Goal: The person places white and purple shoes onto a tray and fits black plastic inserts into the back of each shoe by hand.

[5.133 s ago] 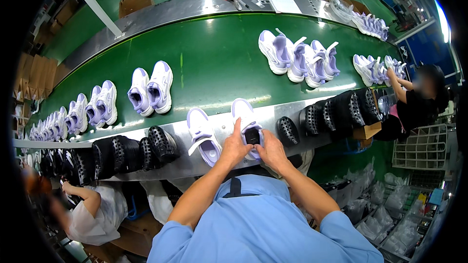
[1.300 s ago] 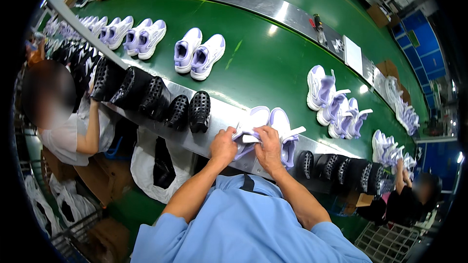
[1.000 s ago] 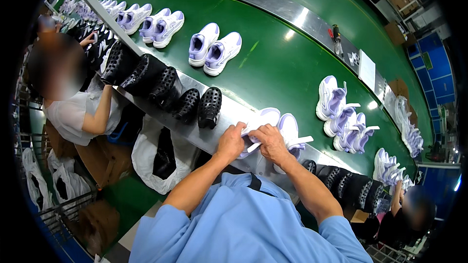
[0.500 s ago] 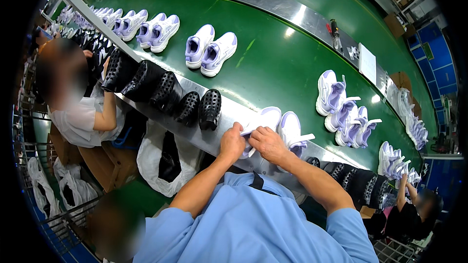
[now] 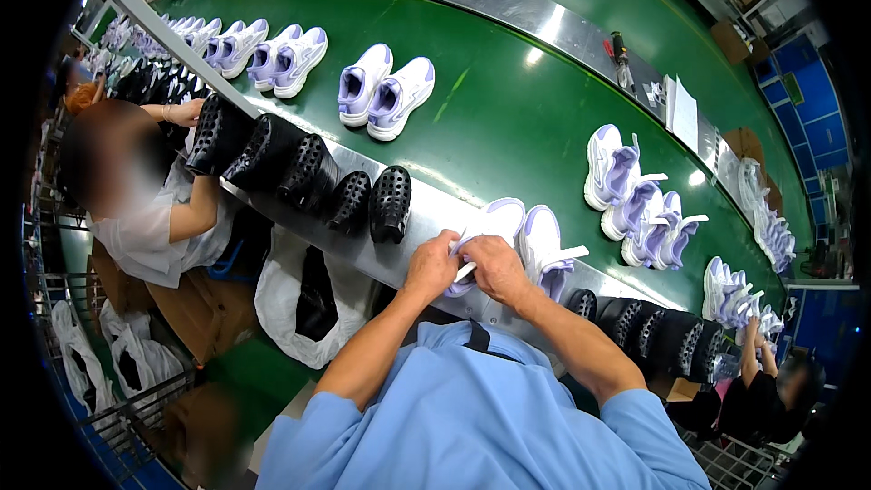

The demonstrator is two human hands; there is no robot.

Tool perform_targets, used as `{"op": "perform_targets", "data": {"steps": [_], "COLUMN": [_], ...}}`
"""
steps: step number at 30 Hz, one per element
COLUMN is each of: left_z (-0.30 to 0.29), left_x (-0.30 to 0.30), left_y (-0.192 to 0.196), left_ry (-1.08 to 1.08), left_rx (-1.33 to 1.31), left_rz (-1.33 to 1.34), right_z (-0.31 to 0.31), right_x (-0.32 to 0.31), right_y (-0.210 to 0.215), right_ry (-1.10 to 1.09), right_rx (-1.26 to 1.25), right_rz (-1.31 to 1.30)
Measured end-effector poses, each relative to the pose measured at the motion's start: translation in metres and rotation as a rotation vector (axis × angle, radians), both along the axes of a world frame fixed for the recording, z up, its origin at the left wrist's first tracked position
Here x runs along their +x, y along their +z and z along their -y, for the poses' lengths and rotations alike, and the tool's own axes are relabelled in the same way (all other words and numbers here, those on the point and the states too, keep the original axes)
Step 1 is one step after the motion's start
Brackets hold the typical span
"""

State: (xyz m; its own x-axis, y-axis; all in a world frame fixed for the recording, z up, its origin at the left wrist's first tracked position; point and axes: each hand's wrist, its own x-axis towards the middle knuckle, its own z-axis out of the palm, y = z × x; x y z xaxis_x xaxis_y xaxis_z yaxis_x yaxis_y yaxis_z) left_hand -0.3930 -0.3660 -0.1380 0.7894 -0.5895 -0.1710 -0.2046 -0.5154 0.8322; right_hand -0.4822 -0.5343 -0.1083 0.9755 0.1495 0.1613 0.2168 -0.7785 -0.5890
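Observation:
A white and lilac sneaker (image 5: 504, 216) rests on the metal edge of the bench in front of me, toe pointing away. My left hand (image 5: 433, 265) is closed on the left side of its opening. Across from it, my right hand (image 5: 495, 269) has bent fingers gripping the upper, and a white strap end sticks out beneath them. The hands hide most of the shoe's opening. Just to the right stands a second sneaker (image 5: 542, 238), touched by neither hand, its white strap (image 5: 569, 255) jutting to the right.
Black perforated shoe forms (image 5: 391, 204) line the metal ledge on both sides. A finished-looking pair of sneakers (image 5: 386, 91) sits on the green belt (image 5: 499, 118), with several strapped sneakers (image 5: 626, 195) farther right. A co-worker (image 5: 150, 209) is at the left, another (image 5: 771, 395) at the far right.
My right hand has turned slightly, its fingers curling lower over the sneaker's opening. My left hand stays nearly in place. The co-worker on the left has moved an arm toward the black forms.

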Motion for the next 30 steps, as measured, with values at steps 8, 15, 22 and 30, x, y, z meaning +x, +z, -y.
{"op": "perform_targets", "data": {"steps": [8,15,22,30], "left_z": [-0.005,0.011,0.012,0.004], "left_x": [-0.008,-0.015,0.015,0.002], "left_y": [0.015,0.062,0.055,0.058], "left_ry": [-0.097,-0.144,-0.517,-0.669], "left_rx": [0.007,0.016,-0.103,0.005], "left_rz": [0.321,0.477,0.709,0.884], "right_z": [-0.01,-0.019,-0.004,-0.004], "right_x": [-0.005,-0.006,-0.003,0.006], "right_y": [0.017,0.002,-0.02,-0.003], "right_ry": [-0.148,-0.774,-0.876,-0.849], "right_rx": [0.148,1.504,1.966,2.019], "right_rz": [0.247,-0.089,-0.079,-0.066]}}
